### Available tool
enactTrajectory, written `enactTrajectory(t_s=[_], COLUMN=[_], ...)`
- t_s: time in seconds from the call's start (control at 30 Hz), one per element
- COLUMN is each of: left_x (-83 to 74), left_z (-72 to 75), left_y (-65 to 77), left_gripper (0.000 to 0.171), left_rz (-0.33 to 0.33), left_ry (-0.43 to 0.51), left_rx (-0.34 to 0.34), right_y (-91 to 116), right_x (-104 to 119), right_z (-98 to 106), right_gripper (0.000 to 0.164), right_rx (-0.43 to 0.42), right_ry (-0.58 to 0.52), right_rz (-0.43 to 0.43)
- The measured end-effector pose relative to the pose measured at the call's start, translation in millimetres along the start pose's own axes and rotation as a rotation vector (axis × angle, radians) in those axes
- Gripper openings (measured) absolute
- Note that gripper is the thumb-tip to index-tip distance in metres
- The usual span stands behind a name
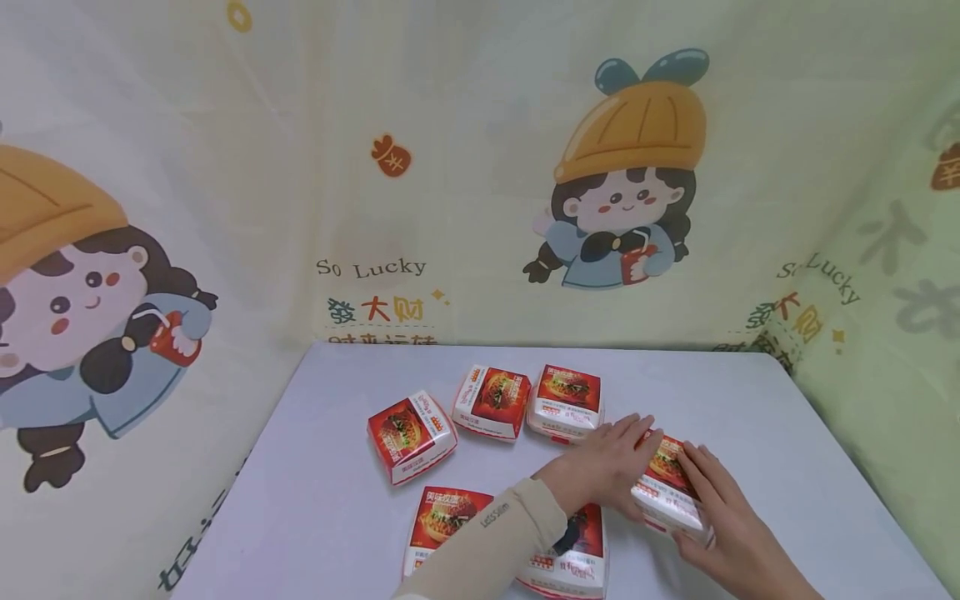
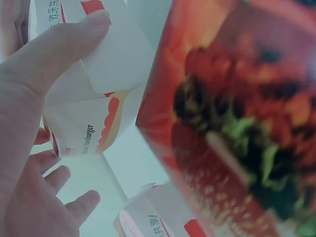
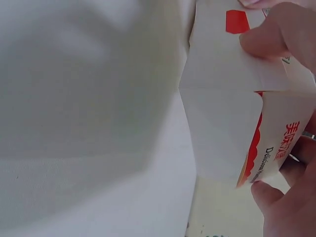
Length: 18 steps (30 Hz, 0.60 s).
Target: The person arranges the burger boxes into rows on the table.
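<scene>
Both hands hold one red and white hamburger box (image 1: 669,497) at the right of the table. My left hand (image 1: 611,467) grips its left side, thumb at the near face and fingers over the far side. From the right, my right hand (image 1: 723,512) grips the same box; in the right wrist view its thumb (image 3: 269,37) presses the white wall near a red tab. The box lid is closed, with its burger picture partly covered by fingers. Under the left forearm sits another hamburger box (image 1: 567,567), partly hidden by the sleeve.
Three more hamburger boxes form a back row: one at left (image 1: 412,437), a middle box (image 1: 491,402) and a right-hand box (image 1: 566,402). Another box (image 1: 448,515) stands in front, partly behind the left sleeve. A printed curtain (image 1: 465,208) surrounds the white table (image 1: 315,500).
</scene>
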<state>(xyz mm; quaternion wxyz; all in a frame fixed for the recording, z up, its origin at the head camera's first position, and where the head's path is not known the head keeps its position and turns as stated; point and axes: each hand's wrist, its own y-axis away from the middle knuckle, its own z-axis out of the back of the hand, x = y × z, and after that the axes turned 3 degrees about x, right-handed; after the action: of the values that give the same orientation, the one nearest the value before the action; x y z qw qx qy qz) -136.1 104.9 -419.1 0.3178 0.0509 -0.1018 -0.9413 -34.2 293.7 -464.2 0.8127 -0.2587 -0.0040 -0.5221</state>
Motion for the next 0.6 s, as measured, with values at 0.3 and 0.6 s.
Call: enactTrajectory(t_s=[0.3,0.6], left_x=[-10.7,-23.8], left_z=[-9.1,-16.5], left_y=[5.6,13.2], left_gripper=[0.111,0.107], left_rz=[-0.021,0.006], left_ry=[-0.059,-0.006], left_rx=[-0.068,-0.063], right_y=[10.5,12.5], right_x=[-0.3,0.9], right_z=[1.0,-4.8], right_gripper=[0.113,0.119], right_rx=[0.031,0.021], right_ry=[0.019,0.066], right_rz=[-0.005,0.039])
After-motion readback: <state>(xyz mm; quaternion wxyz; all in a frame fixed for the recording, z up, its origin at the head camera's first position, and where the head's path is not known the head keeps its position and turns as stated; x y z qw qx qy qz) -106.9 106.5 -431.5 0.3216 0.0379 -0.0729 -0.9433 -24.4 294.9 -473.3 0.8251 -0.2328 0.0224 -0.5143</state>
